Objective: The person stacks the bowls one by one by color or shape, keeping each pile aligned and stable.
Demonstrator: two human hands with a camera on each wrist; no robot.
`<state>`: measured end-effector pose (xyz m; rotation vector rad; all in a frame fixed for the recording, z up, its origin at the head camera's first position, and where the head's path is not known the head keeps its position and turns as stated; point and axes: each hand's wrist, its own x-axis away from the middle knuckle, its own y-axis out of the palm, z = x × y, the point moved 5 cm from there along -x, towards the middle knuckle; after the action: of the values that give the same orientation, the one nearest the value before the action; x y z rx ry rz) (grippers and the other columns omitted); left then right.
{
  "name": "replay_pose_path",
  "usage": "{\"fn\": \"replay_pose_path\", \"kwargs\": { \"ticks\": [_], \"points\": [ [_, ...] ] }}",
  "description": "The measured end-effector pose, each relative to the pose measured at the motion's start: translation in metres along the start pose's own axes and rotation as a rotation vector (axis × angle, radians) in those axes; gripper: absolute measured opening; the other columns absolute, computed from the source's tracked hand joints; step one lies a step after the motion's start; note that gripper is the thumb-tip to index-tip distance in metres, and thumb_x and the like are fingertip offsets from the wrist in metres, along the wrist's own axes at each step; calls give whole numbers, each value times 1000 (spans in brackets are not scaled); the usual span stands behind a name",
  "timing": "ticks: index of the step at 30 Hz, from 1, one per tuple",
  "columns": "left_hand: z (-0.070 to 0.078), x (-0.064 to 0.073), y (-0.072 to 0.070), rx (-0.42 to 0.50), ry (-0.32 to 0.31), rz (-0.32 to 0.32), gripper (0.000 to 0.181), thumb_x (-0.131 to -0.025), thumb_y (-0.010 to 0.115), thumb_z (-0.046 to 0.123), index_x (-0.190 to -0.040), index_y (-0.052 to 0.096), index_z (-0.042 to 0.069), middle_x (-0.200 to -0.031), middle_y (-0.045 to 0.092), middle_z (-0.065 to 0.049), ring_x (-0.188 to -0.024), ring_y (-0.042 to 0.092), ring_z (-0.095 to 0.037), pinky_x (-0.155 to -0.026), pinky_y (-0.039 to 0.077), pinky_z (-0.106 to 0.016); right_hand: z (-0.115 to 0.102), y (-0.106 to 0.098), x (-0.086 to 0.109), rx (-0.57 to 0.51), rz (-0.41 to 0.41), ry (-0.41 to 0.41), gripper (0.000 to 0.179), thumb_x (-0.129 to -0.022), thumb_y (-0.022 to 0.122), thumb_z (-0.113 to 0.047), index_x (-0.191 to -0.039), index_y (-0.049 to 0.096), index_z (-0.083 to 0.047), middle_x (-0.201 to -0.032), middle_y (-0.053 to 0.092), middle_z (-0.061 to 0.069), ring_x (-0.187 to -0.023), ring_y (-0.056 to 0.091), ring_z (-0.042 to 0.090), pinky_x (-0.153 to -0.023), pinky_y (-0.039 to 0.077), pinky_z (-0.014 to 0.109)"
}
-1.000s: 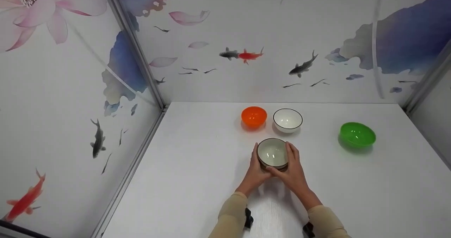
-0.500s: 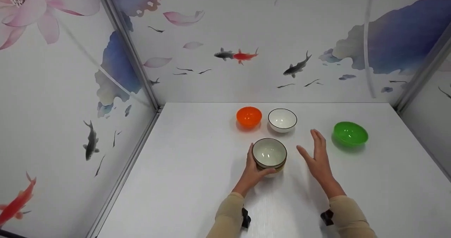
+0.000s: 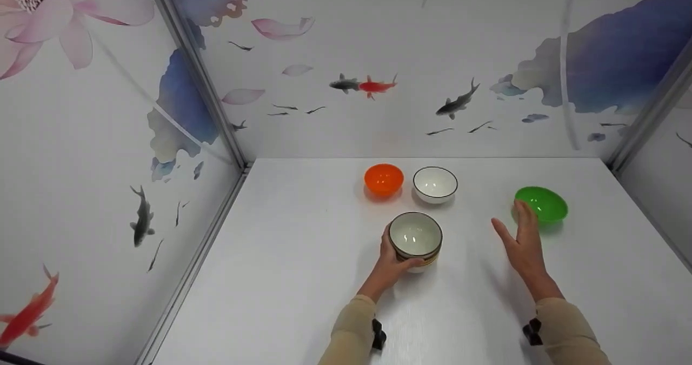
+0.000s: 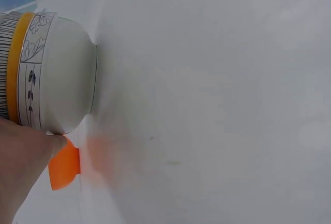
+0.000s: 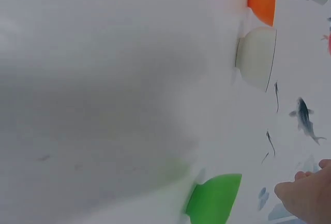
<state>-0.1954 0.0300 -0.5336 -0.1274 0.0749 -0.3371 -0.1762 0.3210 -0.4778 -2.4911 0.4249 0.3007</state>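
A stack of bowls [image 3: 415, 234] stands at the middle of the table, its top bowl pale grey inside with a dark rim. My left hand [image 3: 388, 263] holds it from the left, thumb across the near side. In the left wrist view the stacked bowls [image 4: 64, 76] show a patterned band, a yellow band and a plain lower wall. My right hand [image 3: 525, 249] is held apart from everything, fingers extended, partly covering the green bowl [image 3: 550, 205] in the head view. That green bowl [image 5: 214, 199] appears whole-sided below the hand [image 5: 309, 195] in the right wrist view.
Behind the stack, an orange bowl [image 3: 384, 180] and a white dark-rimmed bowl [image 3: 435, 185] sit side by side. Walls painted with fish and petals enclose the white table [image 3: 303, 278] at the back and sides. A metal rail [image 3: 197, 270] runs along its left edge.
My right hand has let go of the stack and moved right, toward the green bowl. My left hand keeps its hold, and the stack stays about where it was.
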Motion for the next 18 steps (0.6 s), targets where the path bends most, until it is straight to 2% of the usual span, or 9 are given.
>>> {"fn": "replay_pose_path", "kwargs": {
  "ticks": [5, 13, 18],
  "points": [
    [1, 1, 0, -9, -5, 1, 117, -81, 83, 33, -159, -2, 9, -164, 15, -15, -152, 19, -31, -126, 20, -50, 11, -7, -1, 45, 31, 13, 81, -98, 61, -34, -156, 19, 3, -160, 17, 29, -149, 16, 47, -122, 15, 65],
    [2, 2, 0, -16, -6, -4, 115, -83, 82, 33, -159, -2, 10, -164, 14, -15, -152, 19, -30, -125, 21, -51, 28, -19, -5, 120, 126, 46, 88, -92, 71, -31, -155, 19, 1, -157, 21, 29, -145, 23, 47, -119, 21, 65],
    [1, 3, -1, -9, -16, -3, 114, -84, 81, 32, -159, -1, 11, -164, 14, -15, -152, 19, -31, -125, 20, -51, 36, -23, -5, 172, 131, 89, 92, -90, 73, -32, -156, 15, -2, -156, 21, 28, -142, 25, 48, -115, 25, 68]
  ]
}}
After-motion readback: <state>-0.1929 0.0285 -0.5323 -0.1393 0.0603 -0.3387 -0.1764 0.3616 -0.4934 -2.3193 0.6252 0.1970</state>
